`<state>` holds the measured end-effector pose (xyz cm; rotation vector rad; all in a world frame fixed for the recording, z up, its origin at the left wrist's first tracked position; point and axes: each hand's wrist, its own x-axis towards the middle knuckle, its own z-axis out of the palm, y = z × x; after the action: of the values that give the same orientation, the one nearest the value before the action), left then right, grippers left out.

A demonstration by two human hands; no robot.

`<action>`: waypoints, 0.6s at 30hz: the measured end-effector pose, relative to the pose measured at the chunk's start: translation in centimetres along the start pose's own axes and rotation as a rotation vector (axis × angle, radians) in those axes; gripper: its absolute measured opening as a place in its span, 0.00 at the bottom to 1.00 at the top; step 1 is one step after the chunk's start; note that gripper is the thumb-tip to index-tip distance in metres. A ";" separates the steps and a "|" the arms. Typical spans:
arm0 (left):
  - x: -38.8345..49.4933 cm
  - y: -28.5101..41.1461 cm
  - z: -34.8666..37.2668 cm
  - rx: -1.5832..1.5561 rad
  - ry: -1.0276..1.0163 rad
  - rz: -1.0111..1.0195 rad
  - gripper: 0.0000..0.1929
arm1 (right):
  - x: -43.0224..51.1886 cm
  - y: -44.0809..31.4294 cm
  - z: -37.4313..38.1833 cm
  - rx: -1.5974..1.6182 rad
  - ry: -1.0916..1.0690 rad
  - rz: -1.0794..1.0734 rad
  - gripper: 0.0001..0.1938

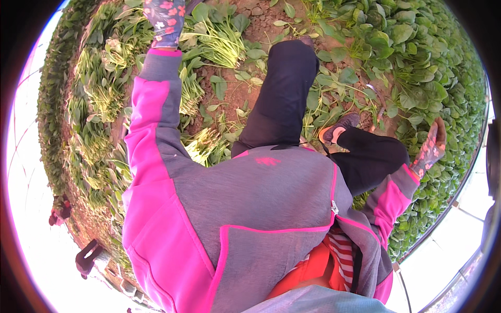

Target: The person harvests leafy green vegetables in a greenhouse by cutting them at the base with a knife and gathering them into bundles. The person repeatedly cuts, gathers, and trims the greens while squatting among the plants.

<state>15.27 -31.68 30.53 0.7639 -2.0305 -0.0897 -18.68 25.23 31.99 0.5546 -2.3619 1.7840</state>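
Observation:
At the top edge, my left hand (164, 19) wears a floral-patterned sleeve or glove. Its fingers are cut off by the frame, so I cannot tell what they hold. Beside it lies a bunch of cut spinach-like greens (225, 45), pale stems toward me. My right hand (432, 146), in a matching floral cover with bare fingertips, is held over the standing leafy plants (415, 74). Its fingers are loosely bent, thumb apart, and nothing shows in them. On the soil near my right foot lies a thin curved tool (377, 94), possibly a sickle, partly hidden by leaves.
Rows of cut bunches (103, 94) lie along the left. Another bunch (205, 146) rests near my left leg (283, 86). Loose leaves (327, 101) litter the soil around my shoe (339, 127). Two people (89, 256) are far off at lower left.

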 end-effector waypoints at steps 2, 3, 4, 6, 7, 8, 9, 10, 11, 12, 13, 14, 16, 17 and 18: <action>-3.0 -1.7 2.5 0.397 -0.195 0.063 0.17 | 0.5 0.7 -1.2 -0.138 0.033 -0.004 0.16; -4.1 -3.0 4.1 0.593 -0.294 0.099 0.17 | 0.6 1.1 -1.8 -0.208 0.036 0.000 0.16; -5.5 -4.3 5.8 0.517 -0.393 0.148 0.12 | 0.8 1.7 -2.4 -0.277 0.043 0.002 0.16; -9.5 -5.7 10.2 0.409 -0.636 0.081 0.09 | 0.9 3.3 -4.0 -0.386 0.046 0.133 0.17; -11.8 -6.0 12.2 0.379 -0.773 -0.036 0.09 | 0.9 4.3 -4.8 -0.440 0.050 0.205 0.17; -14.1 -6.4 13.7 0.373 -0.834 0.090 0.10 | 0.5 5.4 -5.9 -0.483 0.010 0.226 0.18; -16.0 -6.9 15.0 0.383 -0.973 0.184 0.13 | 0.1 6.6 -6.9 -0.536 -0.012 0.270 0.18; -18.2 -6.9 16.0 0.322 -0.940 0.170 0.13 | -0.4 7.8 -8.1 -0.588 -0.039 0.317 0.18; -20.3 -6.8 16.9 0.281 -1.005 0.121 0.13 | -1.0 9.1 -9.1 -0.638 -0.058 0.371 0.18; -21.5 -6.9 17.9 0.263 -0.990 -0.020 0.13 | -1.8 10.4 -10.0 -0.574 -0.058 0.417 0.18; -22.6 -7.1 18.5 0.247 -1.048 -0.166 0.13 | -2.9 11.7 -10.8 -0.512 -0.055 0.470 0.19; -23.3 -7.6 18.7 0.232 -1.014 -0.181 0.13 | -3.7 13.0 -11.3 -0.481 0.005 0.573 0.19; -24.1 -8.2 19.1 0.326 -1.046 -0.142 0.10 | -5.6 15.8 -11.6 -0.354 -0.014 0.592 0.19; -24.2 -8.4 19.3 0.379 -1.089 -0.112 0.09 | -6.7 16.7 -11.8 -0.304 0.019 0.635 0.19; -24.3 -8.7 19.2 0.354 -1.029 -0.019 0.08 | -7.8 17.5 -11.9 -0.207 0.050 0.706 0.19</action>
<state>13.17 -29.76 -1.51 1.0914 -3.0664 -0.1575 -19.26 42.26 17.23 -0.4035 -2.8721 1.6841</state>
